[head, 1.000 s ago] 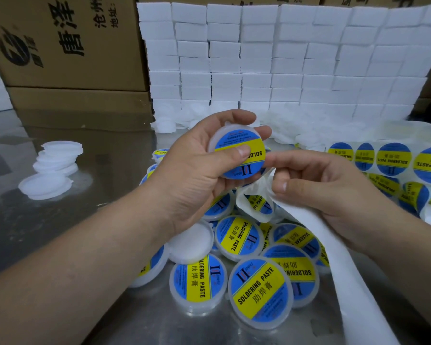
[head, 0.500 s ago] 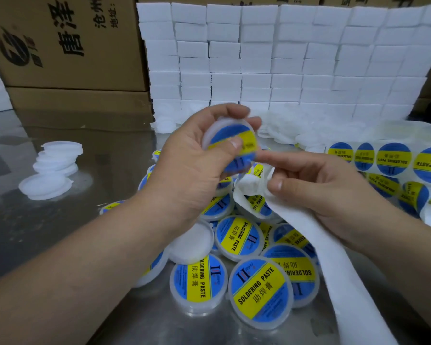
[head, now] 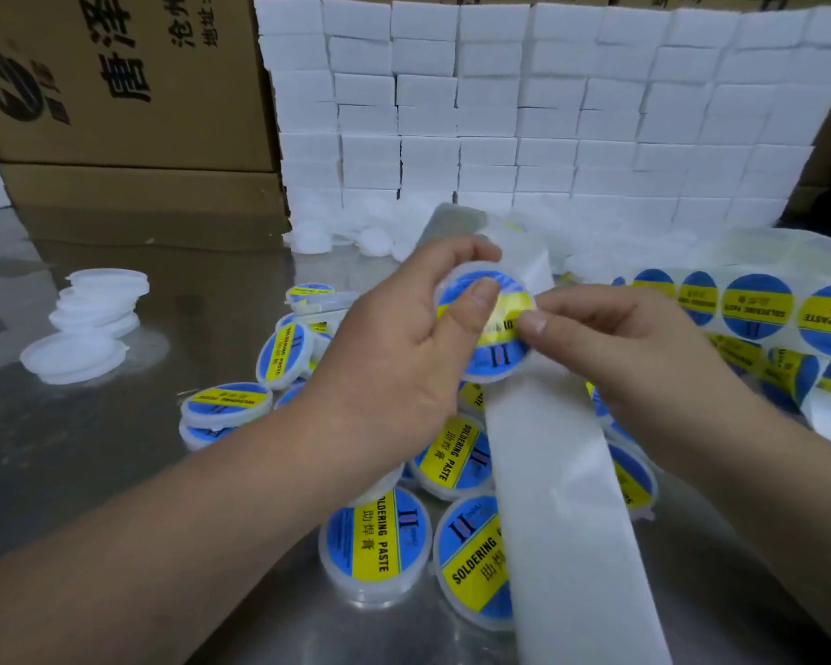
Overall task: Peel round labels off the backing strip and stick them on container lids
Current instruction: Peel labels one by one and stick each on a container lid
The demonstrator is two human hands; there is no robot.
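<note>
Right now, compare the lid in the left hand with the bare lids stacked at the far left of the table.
The held lid carries a blue-and-yellow label; the stacked lids are bare white. The held lid is raised and tilted, gripped by the left hand; the stacked lids lie flat on the table, untouched. Both are round white plastic.

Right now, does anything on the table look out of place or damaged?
Nothing looks damaged. The labelled containers lie in a loose heap, one tilted container leaning on its edge, and the empty backing strip drapes across several.
</note>
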